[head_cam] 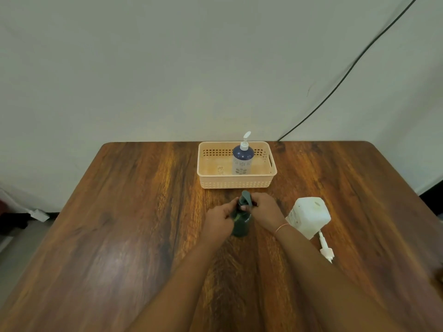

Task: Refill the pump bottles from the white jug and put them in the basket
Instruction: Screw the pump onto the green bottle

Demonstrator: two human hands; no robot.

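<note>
A dark green pump bottle [241, 224] stands upright on the wooden table [119, 224], just in front of the basket. My left hand [219, 220] grips its body from the left. My right hand [265, 208] holds its grey-green pump head [246, 199] at the neck. A blue bottle with a white pump [242, 156] stands upright inside the peach plastic basket [236, 182] at the table's far edge. The white jug [309, 215] sits to the right of my right wrist.
A loose white pump with its tube [326, 250] lies on the table in front of the jug. A black cable [347, 73] runs down the wall behind the table's far right. The table ends close behind the basket.
</note>
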